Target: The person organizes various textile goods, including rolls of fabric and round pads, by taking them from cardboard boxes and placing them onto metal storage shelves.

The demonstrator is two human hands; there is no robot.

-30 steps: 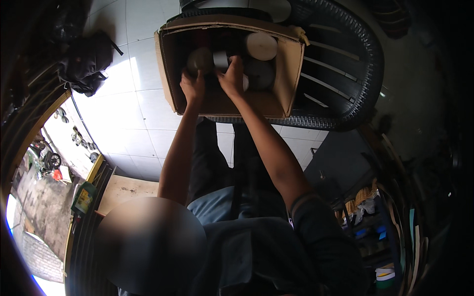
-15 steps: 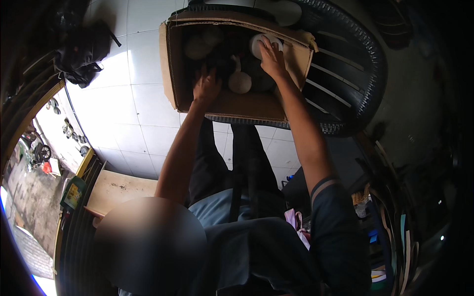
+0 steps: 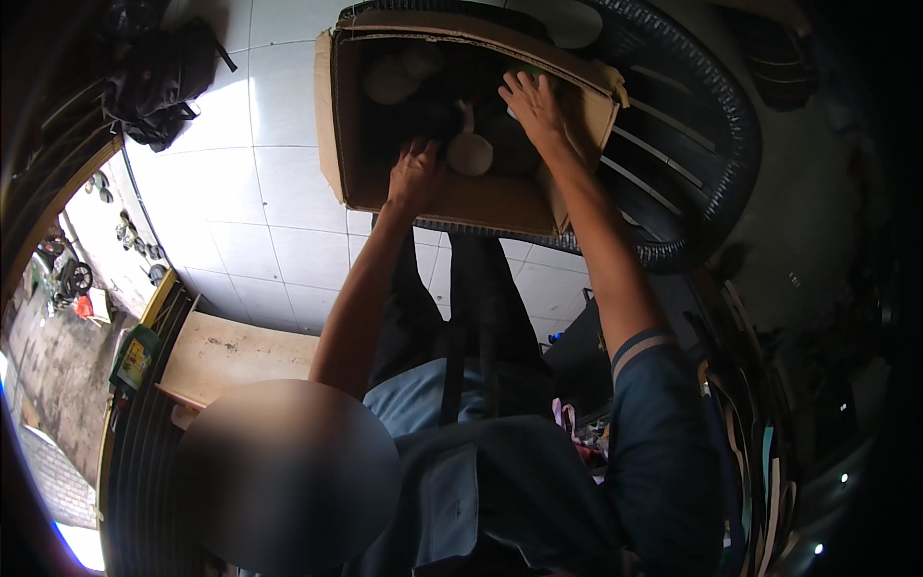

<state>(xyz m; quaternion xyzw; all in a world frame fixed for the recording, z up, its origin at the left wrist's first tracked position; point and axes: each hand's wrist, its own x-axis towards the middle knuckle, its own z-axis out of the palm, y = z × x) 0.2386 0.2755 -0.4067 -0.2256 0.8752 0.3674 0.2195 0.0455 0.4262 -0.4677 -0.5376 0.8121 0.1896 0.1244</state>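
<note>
A cardboard box (image 3: 505, 208) with its top open holds several things in deep shadow. Inside, a pale round piece (image 3: 470, 154) has a thin handle-like part rising from it. My left hand (image 3: 415, 178) reaches over the box's near side, beside that piece, its fingers slightly apart and pointing down; nothing shows in them. Over the right part of the box is my right hand (image 3: 534, 104), fingers spread, with a small bit of something white just under its edge. Two pale rounded things (image 3: 392, 80) lie at the box's far left. What lies beneath my hands is hidden.
The box rests on a black woven-look plastic chair (image 3: 707, 163), whose slatted back curves to the right. A black backpack (image 3: 159, 87) lies on the white tiled floor (image 3: 298, 183) at the left. Near my left elbow is a worn pale board (image 3: 236, 356).
The white round thing under my right hand has gone from sight, and that hand's fingers have spread. My left hand has shifted slightly right and nearer me.
</note>
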